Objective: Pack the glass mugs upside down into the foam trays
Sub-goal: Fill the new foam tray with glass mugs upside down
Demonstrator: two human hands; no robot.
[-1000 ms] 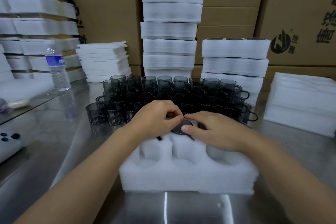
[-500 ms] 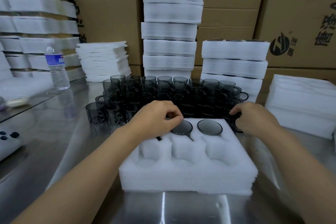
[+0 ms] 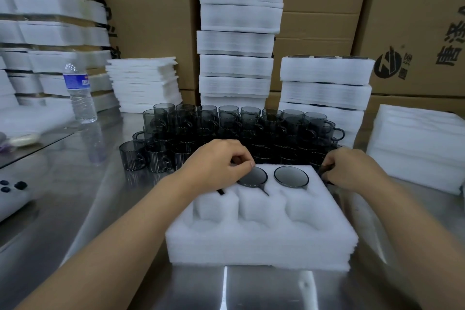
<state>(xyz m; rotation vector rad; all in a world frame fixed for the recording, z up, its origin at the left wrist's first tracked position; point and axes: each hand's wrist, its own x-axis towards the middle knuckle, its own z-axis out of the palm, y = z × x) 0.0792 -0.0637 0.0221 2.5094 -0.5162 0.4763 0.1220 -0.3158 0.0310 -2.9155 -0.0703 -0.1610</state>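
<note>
A white foam tray (image 3: 261,241) with two rows of pockets lies in front of me on the steel table. Two dark glass mugs sit upside down in its back row, one in the middle (image 3: 258,177) and one at the right (image 3: 291,176). My left hand (image 3: 214,163) covers the back-left pocket, where a mug handle (image 3: 221,192) pokes out. Its thumb and forefinger pinch the edge of the middle mug. My right hand (image 3: 352,168) curls round another mug (image 3: 323,171) just off the tray's back right corner. The front-row pockets hold nothing.
Several loose dark mugs (image 3: 226,123) stand crowded behind the tray. Stacks of foam trays (image 3: 239,40) and cardboard boxes wall off the back. A water bottle (image 3: 79,93) stands at the left. Foam sheets (image 3: 417,143) are piled at the right.
My right hand left the middle mug, uncovering the right mug, and moved right to the mugs beside the tray's back corner, where it took hold of one. My left hand stayed put.
</note>
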